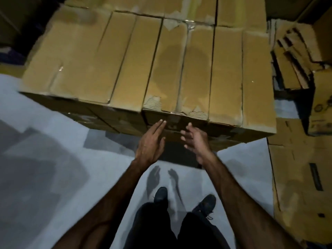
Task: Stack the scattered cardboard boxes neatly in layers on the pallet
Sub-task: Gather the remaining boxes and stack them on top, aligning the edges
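While I'm reaching both empty hands, left hand (150, 142) and right hand (195, 141) spread wide, that torn brown cardboard box (172, 76) edge is probably going to rip.

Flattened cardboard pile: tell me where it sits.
In the head view, the flattened cardboard pile lies at upper right, right of the stacked boxes.

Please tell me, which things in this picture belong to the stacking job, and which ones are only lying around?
Belonging to the job:
- stacked cardboard boxes, top layer packed tight
- left hand and right hand, both open, at the stack's near face

Only lying around:
- pile of flattened cardboard, at right
- big printed carton, on the floor at right
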